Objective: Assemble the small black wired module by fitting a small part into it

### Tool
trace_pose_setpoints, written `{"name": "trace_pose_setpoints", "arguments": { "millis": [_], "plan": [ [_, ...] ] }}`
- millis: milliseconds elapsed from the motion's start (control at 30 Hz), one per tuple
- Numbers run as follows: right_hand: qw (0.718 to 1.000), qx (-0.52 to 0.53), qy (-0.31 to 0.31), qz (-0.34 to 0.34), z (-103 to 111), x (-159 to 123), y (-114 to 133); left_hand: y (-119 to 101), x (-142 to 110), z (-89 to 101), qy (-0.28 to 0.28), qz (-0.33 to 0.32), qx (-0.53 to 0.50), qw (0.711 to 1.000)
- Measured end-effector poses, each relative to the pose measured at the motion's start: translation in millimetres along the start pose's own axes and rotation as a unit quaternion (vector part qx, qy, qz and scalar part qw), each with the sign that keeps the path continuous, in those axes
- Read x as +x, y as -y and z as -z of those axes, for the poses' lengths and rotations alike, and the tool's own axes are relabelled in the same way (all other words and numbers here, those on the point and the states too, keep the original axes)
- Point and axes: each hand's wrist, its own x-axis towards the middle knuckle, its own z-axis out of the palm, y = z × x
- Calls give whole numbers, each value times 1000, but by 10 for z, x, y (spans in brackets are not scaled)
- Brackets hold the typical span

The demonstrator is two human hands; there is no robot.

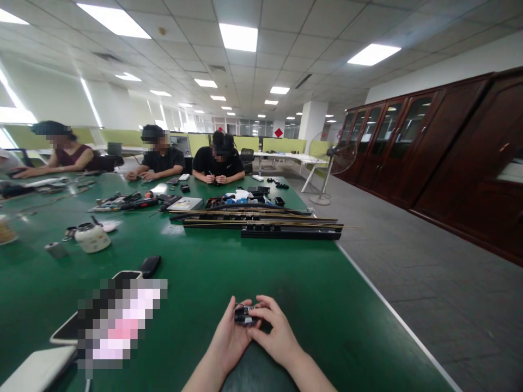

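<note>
Just above the green table, near its front edge, my left hand cradles a small black device with silvery or light parts on its upper side. Its exact kind is too small to make out. My right hand is closed on the device's right side, thumb and fingertips pressed against it. The right fingers cover part of the device, and its underside rests hidden in the left palm and fingers.
Dark rails with thin brass-coloured rods lie across the green table. Leftward are a white jar, a black wallet-like item and a pixelated screen. Co-workers sit opposite; a standing fan is beyond the table's right edge.
</note>
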Motion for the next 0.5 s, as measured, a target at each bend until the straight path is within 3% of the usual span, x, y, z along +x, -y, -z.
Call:
{"name": "trace_pose_setpoints", "arguments": {
  "millis": [500],
  "plan": [
    [998,-56,13,0,-13,23,64,-14,-40,14,56,20,-2,998]
  ]
}}
